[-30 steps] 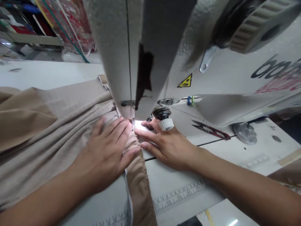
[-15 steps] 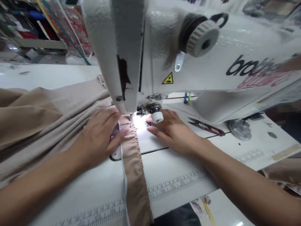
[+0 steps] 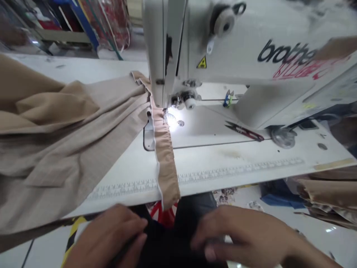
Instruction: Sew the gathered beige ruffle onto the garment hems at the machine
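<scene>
A tan gathered fabric strip [image 3: 166, 160] with a white edge lies under the presser foot [image 3: 165, 115] of the sewing machine [image 3: 178, 48]. Its near end hangs over the table's front edge. Both of my hands are off the cloth, low in front of the table above my lap, and blurred. My left hand [image 3: 108, 238] is left of the strip's end, thumb apart from the loosely bent fingers, with nothing visible in it. To the right, my right hand [image 3: 240, 234] also looks empty, with a gap between thumb and fingers.
Light beige cloth [image 3: 67, 156] spreads across the table's left side and over its edge. Red-handled thread snips [image 3: 244, 131] lie right of the needle, beside a clear round dish [image 3: 283, 137]. A printed ruler [image 3: 240, 169] runs along the front edge. Folded tan fabric [image 3: 329, 193] is at lower right.
Both hands have left the cloth and needle area and come back toward me, below the table edge. The strip stays under the foot. The camera view has shifted, showing more of the lap and floor.
</scene>
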`<state>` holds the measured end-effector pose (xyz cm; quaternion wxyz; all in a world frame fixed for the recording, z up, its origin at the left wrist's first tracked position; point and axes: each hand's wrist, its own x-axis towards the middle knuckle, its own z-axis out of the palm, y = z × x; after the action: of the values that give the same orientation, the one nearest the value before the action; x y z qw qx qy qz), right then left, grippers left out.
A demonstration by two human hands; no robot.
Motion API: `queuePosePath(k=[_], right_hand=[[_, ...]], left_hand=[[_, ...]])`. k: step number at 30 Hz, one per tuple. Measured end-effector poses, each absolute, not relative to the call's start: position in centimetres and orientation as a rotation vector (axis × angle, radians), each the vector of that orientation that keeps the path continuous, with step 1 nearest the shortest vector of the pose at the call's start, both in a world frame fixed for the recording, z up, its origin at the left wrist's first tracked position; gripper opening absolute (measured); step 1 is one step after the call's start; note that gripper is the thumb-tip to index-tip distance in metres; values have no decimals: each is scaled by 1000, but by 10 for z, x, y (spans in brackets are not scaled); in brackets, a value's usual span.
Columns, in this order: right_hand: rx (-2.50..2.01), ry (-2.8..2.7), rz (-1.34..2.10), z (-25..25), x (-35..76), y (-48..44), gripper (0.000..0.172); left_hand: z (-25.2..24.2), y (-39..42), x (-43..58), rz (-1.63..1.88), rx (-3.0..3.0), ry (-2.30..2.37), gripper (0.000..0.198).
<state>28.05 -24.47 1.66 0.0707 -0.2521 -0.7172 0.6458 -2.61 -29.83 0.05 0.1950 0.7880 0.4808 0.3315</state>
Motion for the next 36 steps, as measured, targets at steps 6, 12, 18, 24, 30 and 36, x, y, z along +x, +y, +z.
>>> queuePosePath(k=[6, 12, 18, 24, 30, 36], right_hand=[[-1203, -1674, 1662, -97, 236, -277, 26], [-1014, -1597, 1882, -92, 211, -317, 52], [-1086, -1624, 1960, -89, 238, -349, 51], [-1418, -2067, 1679, -113, 250, -350, 58], [-1377, -2320, 1664, -105, 222, -345, 61], [-878, -2350, 1765, -45, 147, -334, 45]], left_hand=[[-64, -349, 18, 992, 1423, 1660, 31], [-67, -322, 49, 895, 1232, 1358, 30], [-32, -343, 21, 866, 1316, 1414, 23], [14, -377, -79, 1244, 1332, 2194, 16], [7, -395, -158, 1449, 1078, 2647, 43], [36, -350, -187, 1234, 1213, 2592, 29]])
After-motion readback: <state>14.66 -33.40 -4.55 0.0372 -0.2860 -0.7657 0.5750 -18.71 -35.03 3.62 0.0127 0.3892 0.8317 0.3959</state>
